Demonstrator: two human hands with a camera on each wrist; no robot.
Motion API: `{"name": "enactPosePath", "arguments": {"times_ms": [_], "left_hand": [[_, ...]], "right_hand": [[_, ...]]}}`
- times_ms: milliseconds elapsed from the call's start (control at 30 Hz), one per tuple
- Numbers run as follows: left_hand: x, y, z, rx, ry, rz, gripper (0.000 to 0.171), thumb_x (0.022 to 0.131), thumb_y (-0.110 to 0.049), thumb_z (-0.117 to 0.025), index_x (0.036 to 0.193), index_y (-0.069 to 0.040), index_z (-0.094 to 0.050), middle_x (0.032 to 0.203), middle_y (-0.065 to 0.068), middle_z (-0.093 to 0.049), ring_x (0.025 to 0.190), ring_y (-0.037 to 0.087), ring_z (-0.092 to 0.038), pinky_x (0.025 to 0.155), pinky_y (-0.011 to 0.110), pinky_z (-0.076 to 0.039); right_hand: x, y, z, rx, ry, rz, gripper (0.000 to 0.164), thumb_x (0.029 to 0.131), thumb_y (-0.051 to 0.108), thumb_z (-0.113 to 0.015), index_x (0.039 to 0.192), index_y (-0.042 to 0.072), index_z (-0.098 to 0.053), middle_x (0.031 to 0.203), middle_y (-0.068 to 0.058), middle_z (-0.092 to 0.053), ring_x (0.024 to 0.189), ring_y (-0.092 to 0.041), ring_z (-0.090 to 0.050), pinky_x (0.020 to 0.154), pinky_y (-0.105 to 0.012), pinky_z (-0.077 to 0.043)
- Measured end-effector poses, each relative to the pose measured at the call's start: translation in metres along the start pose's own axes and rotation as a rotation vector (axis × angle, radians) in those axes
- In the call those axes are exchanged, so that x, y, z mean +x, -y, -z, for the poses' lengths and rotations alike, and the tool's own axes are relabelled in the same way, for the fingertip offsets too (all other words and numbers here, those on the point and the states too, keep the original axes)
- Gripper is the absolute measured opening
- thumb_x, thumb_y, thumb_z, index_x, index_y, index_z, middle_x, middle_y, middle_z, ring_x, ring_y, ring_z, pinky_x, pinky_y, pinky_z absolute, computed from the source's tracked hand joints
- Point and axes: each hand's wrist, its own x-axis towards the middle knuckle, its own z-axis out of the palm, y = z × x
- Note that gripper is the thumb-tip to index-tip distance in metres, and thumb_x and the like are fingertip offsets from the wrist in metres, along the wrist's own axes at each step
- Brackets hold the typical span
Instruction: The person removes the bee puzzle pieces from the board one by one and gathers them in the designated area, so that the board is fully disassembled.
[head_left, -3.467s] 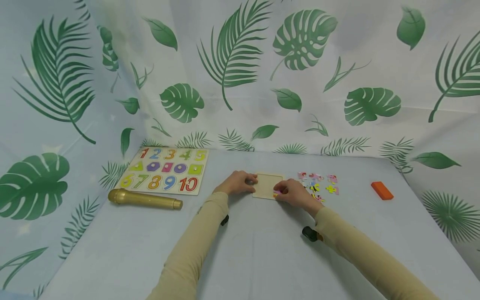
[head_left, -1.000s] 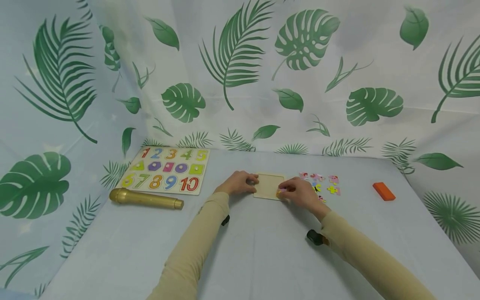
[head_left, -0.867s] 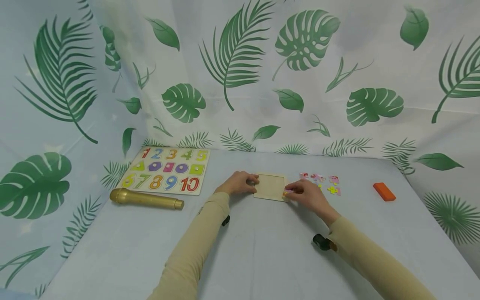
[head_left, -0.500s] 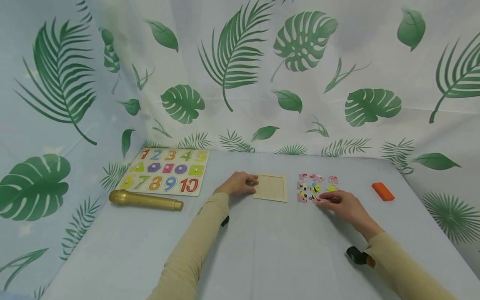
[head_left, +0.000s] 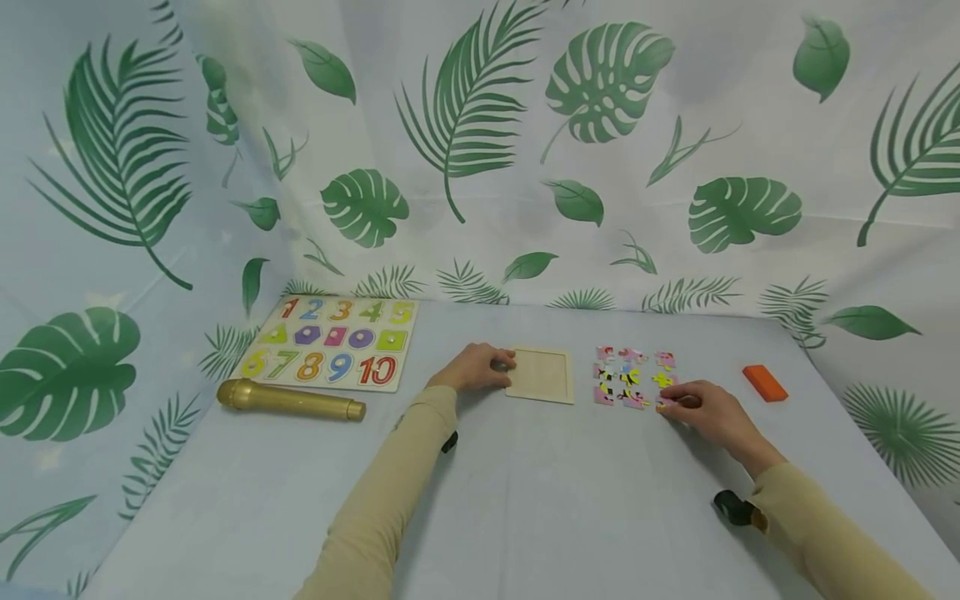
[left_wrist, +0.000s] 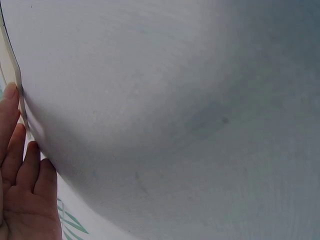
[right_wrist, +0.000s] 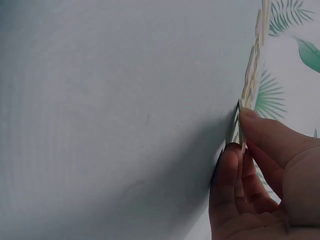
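In the head view, my left hand [head_left: 475,367] holds the left edge of a shallow square wooden puzzle tray [head_left: 542,375] lying flat, its bare base showing. Its fingertips lie along the rim in the left wrist view. Right of the tray lie several small jigsaw pieces [head_left: 628,377] in pink, yellow and black, set out in loose rows. My right hand [head_left: 708,412] pinches a pink and yellow jigsaw piece [head_left: 663,406] at the group's near right corner. Seen edge-on in the right wrist view, this piece [right_wrist: 236,127] sits between thumb and finger, low over the table.
A number-and-shape peg board [head_left: 330,343] lies at the back left, with a golden microphone [head_left: 288,400] in front of it. An orange block [head_left: 765,383] lies farther right. Leaf-patterned cloth [head_left: 465,242] walls in the back and sides of the pale table [head_left: 510,517].
My right hand has carried the jigsaw piece from the tray's near right corner rightward, past the other pieces, to their near right corner. My left hand has stayed at the tray.
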Motion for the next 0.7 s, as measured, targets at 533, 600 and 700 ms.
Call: {"name": "enactPosePath", "arguments": {"times_ms": [533, 600, 700], "left_hand": [[-0.0003, 0.0002, -0.0007, -0.014, -0.004, 0.014, 0.037, 0.088, -0.018, -0.074, 0.125, -0.011, -0.068, 0.143, -0.003, -0.053, 0.136, 0.020, -0.043, 0.114, 0.032, -0.031], [-0.0007, 0.0000, -0.0008, -0.014, -0.006, 0.008, 0.037, 0.088, -0.018, -0.073, 0.125, -0.011, -0.068, 0.143, -0.003, -0.053, 0.136, 0.020, -0.043, 0.114, 0.033, -0.031], [-0.0013, 0.0001, -0.0016, -0.025, -0.006, 0.010, 0.037, 0.088, -0.017, -0.073, 0.124, -0.010, -0.068, 0.143, -0.002, -0.053, 0.136, 0.021, -0.043, 0.114, 0.033, -0.032]], "right_hand": [[0.0040, -0.0026, -0.0010, -0.029, 0.005, 0.035, 0.045, 0.091, 0.032, -0.070, 0.122, 0.000, -0.065, 0.118, -0.022, -0.054, 0.100, -0.033, -0.049, 0.081, -0.038, -0.050], [0.0035, -0.0027, -0.0010, -0.032, 0.007, 0.034, 0.046, 0.091, 0.032, -0.070, 0.122, 0.000, -0.064, 0.116, -0.022, -0.055, 0.099, -0.032, -0.049, 0.080, -0.038, -0.050], [0.0027, -0.0032, -0.0014, -0.034, 0.015, 0.036, 0.046, 0.091, 0.033, -0.070, 0.122, 0.000, -0.064, 0.115, -0.021, -0.056, 0.098, -0.031, -0.049, 0.079, -0.036, -0.049]]}}
